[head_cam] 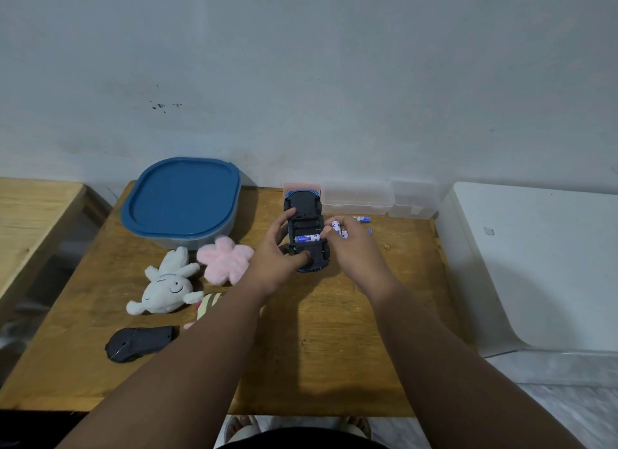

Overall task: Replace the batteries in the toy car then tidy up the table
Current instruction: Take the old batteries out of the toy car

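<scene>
The big brown wooden table stands against the pale wall. Just past its right edge is a large white plastic bin. At the back left of the table sits a round-cornered grey tub with a dark blue lid.

The black and blue plastic toy car lies upside down near the back middle of the table, belly up, with its battery slot showing. The left hand grips the toy car, with the thumb on the near end and the fingers curled over the far part. The right hand is beside the car. Its fingers pinch two small white and blue batteries, and its fingertips reach to one more battery that lies in the slot.

A soft white bunny toy and a fluffy pink flower toy lie to the left of the car. A flat black plastic piece is nearer the front edge, and a striped soft toy peeks out from under the left arm.

Two clear plastic boxes stand along the wall, beside a small pink box behind the car. Loose blue batteries lie on the table just past the right hand
</scene>
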